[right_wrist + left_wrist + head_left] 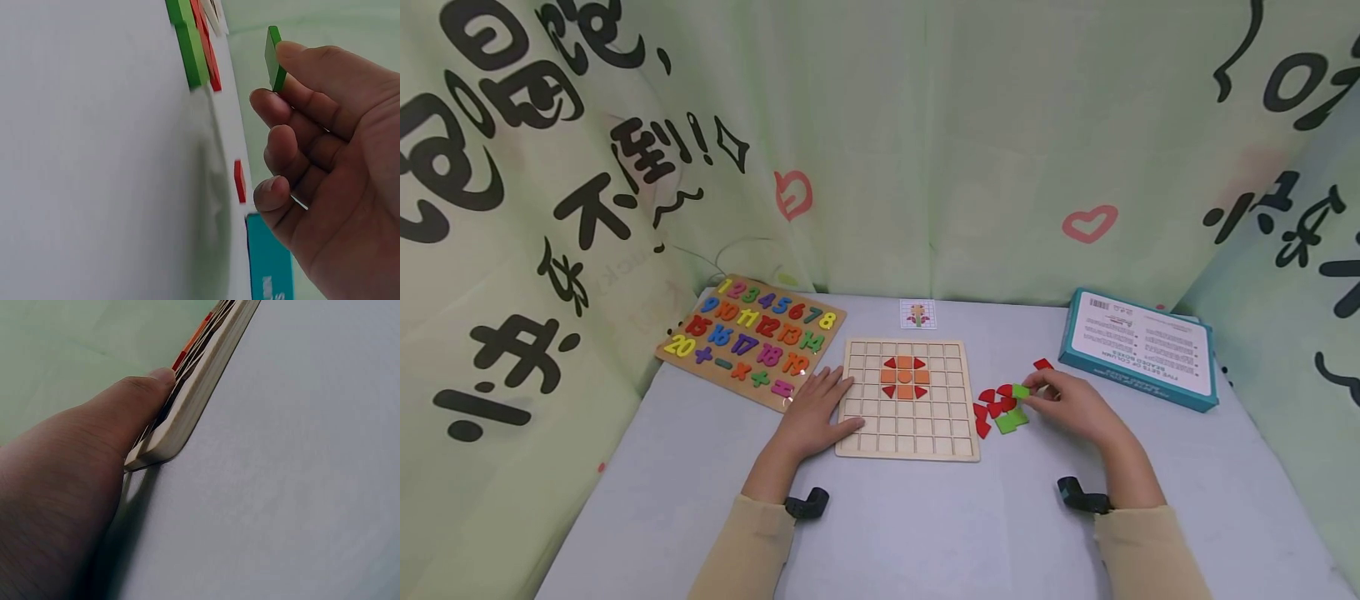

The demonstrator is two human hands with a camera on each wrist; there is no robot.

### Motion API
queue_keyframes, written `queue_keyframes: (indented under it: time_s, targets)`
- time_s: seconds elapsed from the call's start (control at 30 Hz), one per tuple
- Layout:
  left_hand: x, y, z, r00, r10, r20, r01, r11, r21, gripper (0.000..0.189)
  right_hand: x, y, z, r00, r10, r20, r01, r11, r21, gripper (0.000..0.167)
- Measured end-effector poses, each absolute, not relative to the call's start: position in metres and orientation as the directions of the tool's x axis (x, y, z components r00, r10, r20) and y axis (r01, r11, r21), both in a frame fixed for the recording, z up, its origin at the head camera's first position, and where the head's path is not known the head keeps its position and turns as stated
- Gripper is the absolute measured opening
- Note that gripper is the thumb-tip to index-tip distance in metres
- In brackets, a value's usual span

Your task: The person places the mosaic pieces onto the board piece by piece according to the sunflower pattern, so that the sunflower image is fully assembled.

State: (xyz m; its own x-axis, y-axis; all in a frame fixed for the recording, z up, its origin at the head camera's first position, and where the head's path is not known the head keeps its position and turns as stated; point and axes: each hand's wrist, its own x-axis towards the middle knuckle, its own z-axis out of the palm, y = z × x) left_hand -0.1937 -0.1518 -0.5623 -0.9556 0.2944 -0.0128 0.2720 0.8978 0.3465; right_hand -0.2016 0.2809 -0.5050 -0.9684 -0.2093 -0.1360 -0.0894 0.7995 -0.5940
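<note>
My left hand (815,414) rests at the left edge of a wooden grid board (910,433), fingers straight, thumb on its rim. In the left wrist view the thumb (134,400) touches the board's edge (206,387). On the board, orange pieces (905,392) and red triangles (890,391) form a small pattern near the top middle. My right hand (1071,406) pinches a green square tile (274,59) between thumb and fingers, raised off the table in the right wrist view. Below it lie loose red pieces (987,396) and green tiles (1006,422), beside the board's right edge.
A small picture card (917,314) lies behind the board. At the left is a number puzzle board (730,367), close to my left hand. A teal box (1138,350) lies at the back right. One red piece (1042,364) sits apart. Printed curtains surround the table.
</note>
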Motion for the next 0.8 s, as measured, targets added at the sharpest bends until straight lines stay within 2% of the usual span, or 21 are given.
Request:
queue_keyframes:
  time_s: [0.47,0.8]
  targets:
    - [-0.194,-0.152,-0.563,-0.955,0.296,-0.012,0.275,0.901,0.335,0.081,-0.206,0.221,-0.498,-0.942,-0.32,-0.106,-0.178,0.739,-0.65,0.033]
    - [-0.194,-0.152,-0.563,-0.955,0.296,-0.009,0.276,0.899,0.341,0.082,-0.206,0.19,-0.497,-0.93,-0.349,-0.112,-0.18,0.702,-0.689,0.03]
